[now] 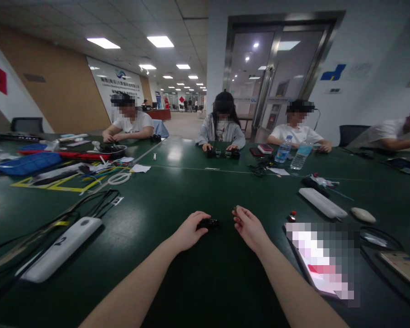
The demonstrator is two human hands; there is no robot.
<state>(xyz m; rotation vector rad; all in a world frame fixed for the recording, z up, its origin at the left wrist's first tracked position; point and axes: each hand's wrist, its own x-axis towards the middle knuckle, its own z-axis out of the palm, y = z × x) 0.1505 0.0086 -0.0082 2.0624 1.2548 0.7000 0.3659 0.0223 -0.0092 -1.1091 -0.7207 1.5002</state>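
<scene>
Dark green and glossy, one long table [133, 255] is shared by four seated people, the one at the far right being partly cut off by the edge of the view. Over its near middle two bare hands are held well apart from each other. By the left hand [190, 231] one small black object [212, 223] is gripped at its left end, between thumb and fingers, low over the tabletop. By the right hand [248, 228] one tiny dark piece [235, 209] is pinched between thumb and fingertips; its kind cannot be made out.

To the right, two phones are seen, one lit phone [323, 273] and one gold phone [405, 269], with one white oval object [363, 214] beyond them. Two white oblong cases are laid out, one at the left [63, 250], marked "2", and one at the right [323, 203].

The room is enclosed by white and tan walls, lit by rectangular ceiling panels [160, 42], and fitted with a metal-framed glass door [251, 68].

One blue tray [37, 165] is set at the left; its contents cannot be told. Two clear bottles [301, 156] are stood at the right, their fill levels being unclear.
</scene>
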